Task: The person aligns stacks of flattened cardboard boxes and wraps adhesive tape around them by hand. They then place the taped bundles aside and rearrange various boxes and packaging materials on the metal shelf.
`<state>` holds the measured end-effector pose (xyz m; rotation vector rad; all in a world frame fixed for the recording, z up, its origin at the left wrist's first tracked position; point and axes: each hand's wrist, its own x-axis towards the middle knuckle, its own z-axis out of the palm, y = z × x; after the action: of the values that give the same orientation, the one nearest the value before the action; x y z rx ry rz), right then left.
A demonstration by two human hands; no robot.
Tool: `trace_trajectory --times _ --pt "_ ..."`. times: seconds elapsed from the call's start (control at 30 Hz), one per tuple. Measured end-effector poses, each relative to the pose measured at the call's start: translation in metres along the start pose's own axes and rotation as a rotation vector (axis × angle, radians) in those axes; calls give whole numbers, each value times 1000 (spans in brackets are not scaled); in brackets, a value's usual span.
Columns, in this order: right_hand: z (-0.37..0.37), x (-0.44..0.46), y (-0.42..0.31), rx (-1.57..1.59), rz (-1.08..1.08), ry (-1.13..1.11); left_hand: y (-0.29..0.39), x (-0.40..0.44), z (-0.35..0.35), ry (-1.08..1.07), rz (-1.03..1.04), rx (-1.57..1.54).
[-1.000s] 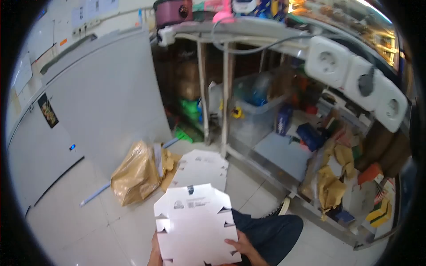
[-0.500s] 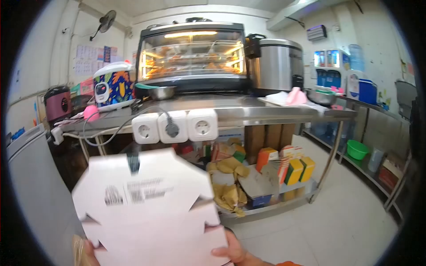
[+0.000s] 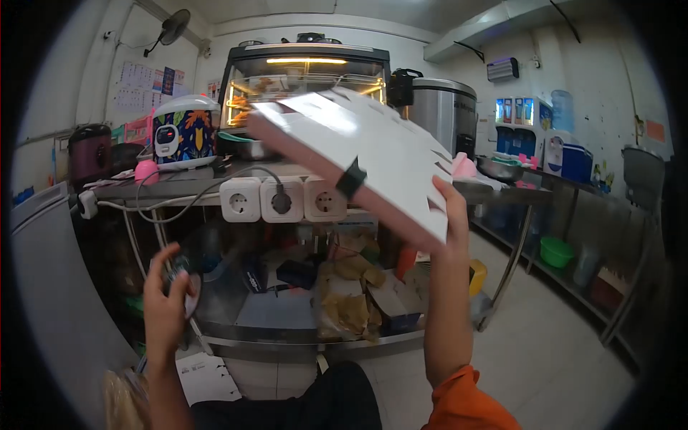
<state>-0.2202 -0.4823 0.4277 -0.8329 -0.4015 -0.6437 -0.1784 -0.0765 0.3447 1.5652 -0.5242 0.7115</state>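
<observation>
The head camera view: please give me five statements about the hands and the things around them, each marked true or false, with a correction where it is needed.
1. The bare right hand holds the white cardboard piece with notched edges. True.
2. The bare left hand touches this cardboard too. False: it is apart from it and holds a small dark object.
3. A dark tape-like strip crosses the cardboard's pinkish edge. True.
4. The round grey plug is in the leftmost of three square white sockets. False: it is in the middle one.
5. An orange cloth sleeve covers part of the right arm. True.
</observation>
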Motion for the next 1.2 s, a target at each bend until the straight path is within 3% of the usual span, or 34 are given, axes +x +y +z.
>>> trace_trajectory --times 0.07,0.1,0.2,0.27,0.33,0.4,0.43,0.47,0.53,0.63,0.67,0.73,0.8,0.87,0.93,1.0,1.07,1.17,1.2 --pt "-11 38 13 -16 -90 34 -18 -15 -11 -58 -202 -11" --pt "-5 43 12 20 -30 -29 -23 -21 -16 -92 -309 -53" --pt "8 26 27 -179 -43 79 -63 -50 -22 -56 -378 -117" --pt "16 -22 57 -382 -248 -69 -94 -79 -22 -14 -450 -220" --pt "6 -81 98 -689 -293 -274 -120 -110 -11 124 -616 -440" --pt "0 -143 156 -913 -71 -415 -142 -141 4 145 -740 -651" --pt "-7 -170 189 -929 146 -531 -145 -155 17 199 -816 -695" --pt "-26 -196 233 -890 216 -666 -149 -171 29 265 -898 -732" --pt "-41 -253 295 -798 377 -619 -172 -206 41 199 -934 -874" --pt "-56 -305 341 -893 544 -498 -195 -240 56 281 -1061 -842" --pt "-70 -319 353 -870 717 -407 -205 -248 56 298 -1103 -846" --pt "-80 -314 366 -770 779 -421 -228 -258 54 213 -1114 -834" --pt "-98 -304 379 -769 684 -576 -241 -256 47 113 -1168 -728" --pt "-107 -279 381 -655 993 -593 -261 -247 45 10 -1183 -537" --pt "-118 -263 393 -533 1043 -549 -275 -227 40 -162 -1205 -415" --pt "-125 -240 403 -551 1265 -575 -288 -212 36 -273 -1097 -216" --pt "-128 -230 421 -586 1290 -565 -308 -202 29 -395 -986 -3" --pt "-121 -228 454 -420 1297 -412 -343 -205 23 -345 -894 -173" --pt "-121 -230 466 -430 1296 -482 -353 -207 18 -336 -849 -95"
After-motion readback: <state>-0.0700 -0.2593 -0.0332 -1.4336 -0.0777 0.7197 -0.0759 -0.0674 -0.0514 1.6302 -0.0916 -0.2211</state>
